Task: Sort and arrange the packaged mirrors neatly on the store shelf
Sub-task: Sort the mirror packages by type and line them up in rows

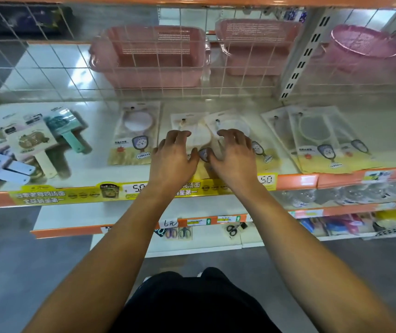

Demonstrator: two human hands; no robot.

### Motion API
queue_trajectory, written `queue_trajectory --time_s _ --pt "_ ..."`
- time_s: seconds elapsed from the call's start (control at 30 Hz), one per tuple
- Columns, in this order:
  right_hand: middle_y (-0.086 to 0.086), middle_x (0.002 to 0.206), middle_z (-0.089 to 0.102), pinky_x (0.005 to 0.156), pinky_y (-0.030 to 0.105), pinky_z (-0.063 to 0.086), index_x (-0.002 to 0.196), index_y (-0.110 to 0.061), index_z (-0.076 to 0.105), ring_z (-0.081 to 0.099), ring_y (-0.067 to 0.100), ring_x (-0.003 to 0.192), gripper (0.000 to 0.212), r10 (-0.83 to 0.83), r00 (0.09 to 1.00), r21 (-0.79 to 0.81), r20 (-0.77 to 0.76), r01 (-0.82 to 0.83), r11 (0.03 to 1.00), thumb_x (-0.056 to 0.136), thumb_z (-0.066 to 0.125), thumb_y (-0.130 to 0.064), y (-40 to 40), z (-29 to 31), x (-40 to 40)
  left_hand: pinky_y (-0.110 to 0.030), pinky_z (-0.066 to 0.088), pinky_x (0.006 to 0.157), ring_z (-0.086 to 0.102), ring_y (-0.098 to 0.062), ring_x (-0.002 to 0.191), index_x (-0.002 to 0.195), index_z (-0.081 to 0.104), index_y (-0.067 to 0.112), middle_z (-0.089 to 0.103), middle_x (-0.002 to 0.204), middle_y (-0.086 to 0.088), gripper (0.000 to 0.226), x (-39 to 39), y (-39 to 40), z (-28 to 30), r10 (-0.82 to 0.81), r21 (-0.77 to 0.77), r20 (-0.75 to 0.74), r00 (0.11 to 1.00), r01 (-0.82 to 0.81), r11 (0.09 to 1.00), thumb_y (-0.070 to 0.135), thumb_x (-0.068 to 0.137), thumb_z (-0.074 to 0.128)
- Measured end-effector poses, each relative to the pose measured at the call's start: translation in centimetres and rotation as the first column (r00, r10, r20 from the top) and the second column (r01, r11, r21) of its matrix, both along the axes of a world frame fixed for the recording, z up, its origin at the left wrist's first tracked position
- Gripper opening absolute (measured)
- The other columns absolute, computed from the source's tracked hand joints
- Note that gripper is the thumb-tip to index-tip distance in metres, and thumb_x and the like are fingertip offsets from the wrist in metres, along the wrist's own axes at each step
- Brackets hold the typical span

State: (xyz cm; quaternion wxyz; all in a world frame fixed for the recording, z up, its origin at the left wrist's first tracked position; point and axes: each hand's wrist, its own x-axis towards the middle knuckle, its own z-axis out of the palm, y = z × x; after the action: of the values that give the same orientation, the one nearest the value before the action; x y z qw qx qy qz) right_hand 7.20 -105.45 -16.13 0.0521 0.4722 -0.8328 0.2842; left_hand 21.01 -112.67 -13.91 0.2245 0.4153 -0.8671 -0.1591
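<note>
At the far left of the shelf lies a loose heap of carded combs — cream, teal and blue ones, overlapping at odd angles. Next to them, apart from the heap, one packaged mirror lies flat and roughly square to the shelf edge.

In the middle, two more mirror packs overlap: the left pack is mostly under the left hand, and the right pack lies tilted across it, under the right hand. Both hands rest palm down on these packs with fingers curled and spread, thumbs nearly meeting between them; neither is closed around anything, they only press on the plastic.

Further right, a fanned stack of mirrors lies slanted, several packs slid over one another, its lower corner reaching the orange shelf lip. A yellow price strip runs along the front edge below the hands.

Behind the wire grid, on the far side, sit two pink baskets and — at the right — a round pink basket. Lower shelves show scissors and blurred packets.
</note>
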Motion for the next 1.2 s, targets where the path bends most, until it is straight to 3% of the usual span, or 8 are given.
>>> queue_trajectory --time_s 0.1,0.4,0.57,0.77,0.87,1.03,1.2 --pt "0.009 0.126 0.056 0.089 0.05 0.049 0.124 -0.015 0.06 0.052 0.039 0.115 0.054 -0.003 1.0 0.034 -0.005 0.003 0.999 0.077 0.068 -0.041 0.3 0.1 -0.3 -0.047 0.048 0.089 0.058 -0.035 0.11 0.131 0.051 0.014 0.052 0.13 -0.009 0.045 -0.4 0.2 0.1 -0.01 0.014 0.001 1.0 0.01 1.0 0.032 0.089 0.056" --pt "0.009 0.139 0.048 0.098 0.053 0.045 0.129 -0.024 0.057 0.042 0.04 0.131 0.062 -0.091 0.996 0.098 -0.007 0.091 0.991 0.074 0.071 -0.048 0.3 -0.4 -3.1 -0.046 0.048 0.088 0.058 -0.033 0.111 0.131 0.051 0.015 0.052 0.131 -0.008 0.045 -0.8 0.0 0.5 -0.076 0.011 0.031 0.997 0.075 0.997 0.032 0.09 0.057" --pt "0.003 0.157 0.025 0.116 0.049 0.023 0.141 -0.035 0.043 0.015 0.037 0.147 0.07 -0.095 0.993 0.258 0.068 0.075 0.963 0.08 0.066 -0.058 -0.4 -0.1 -4.4 -0.046 0.047 0.09 0.057 -0.033 0.111 0.131 0.05 0.015 0.051 0.131 -0.008 0.045 -0.5 -0.1 0.5 -0.086 0.022 0.04 0.996 0.085 0.996 0.034 0.09 0.056" --pt "0.004 0.164 -0.007 0.12 0.052 0.003 0.148 -0.044 0.023 -0.009 0.041 0.148 0.077 -0.1 0.985 0.469 0.141 0.023 0.883 0.082 0.045 -0.077 -0.2 -0.9 -4.8 -0.046 0.046 0.091 0.057 -0.032 0.112 0.13 0.051 0.014 0.052 0.13 -0.008 0.043 -0.1 0.1 0.4 -0.075 0.02 0.039 0.996 0.074 0.997 0.032 0.091 0.054" --pt "0.008 0.163 -0.006 0.12 0.052 0.006 0.148 -0.045 0.025 -0.003 0.039 0.148 0.077 -0.108 0.985 0.518 0.135 0.023 0.855 0.081 0.04 -0.08 -0.4 -1.0 -5.1 -0.046 0.044 0.092 0.056 -0.032 0.113 0.13 0.051 0.014 0.052 0.131 -0.008 0.043 -0.1 0.2 0.4 -0.068 0.023 0.04 0.997 0.067 0.997 0.031 0.092 0.054" --pt "0.007 0.155 0.021 0.109 0.05 0.025 0.136 -0.046 0.041 0.024 0.039 0.138 0.065 -0.135 0.988 0.512 0.08 0.075 0.855 0.08 0.046 -0.078 -0.8 0.2 -5.1 -0.046 0.045 0.093 0.057 -0.032 0.113 0.131 0.051 0.015 0.051 0.132 -0.008 0.043 -0.3 0.3 0.4 -0.054 0.029 0.046 0.997 0.053 0.998 0.032 0.091 0.054" --pt "0.006 0.163 0.001 0.119 0.051 0.01 0.146 -0.049 0.027 0.002 0.041 0.148 0.071 -0.114 0.98 0.538 0.166 0.007 0.843 0.082 0.049 -0.074 -1.4 0.8 -6.4 -0.046 0.046 0.092 0.058 -0.032 0.111 0.13 0.052 0.014 0.052 0.131 -0.008 0.043 -0.5 0.4 0.4 -0.047 0.028 0.039 0.998 0.046 0.999 0.031 0.091 0.055"
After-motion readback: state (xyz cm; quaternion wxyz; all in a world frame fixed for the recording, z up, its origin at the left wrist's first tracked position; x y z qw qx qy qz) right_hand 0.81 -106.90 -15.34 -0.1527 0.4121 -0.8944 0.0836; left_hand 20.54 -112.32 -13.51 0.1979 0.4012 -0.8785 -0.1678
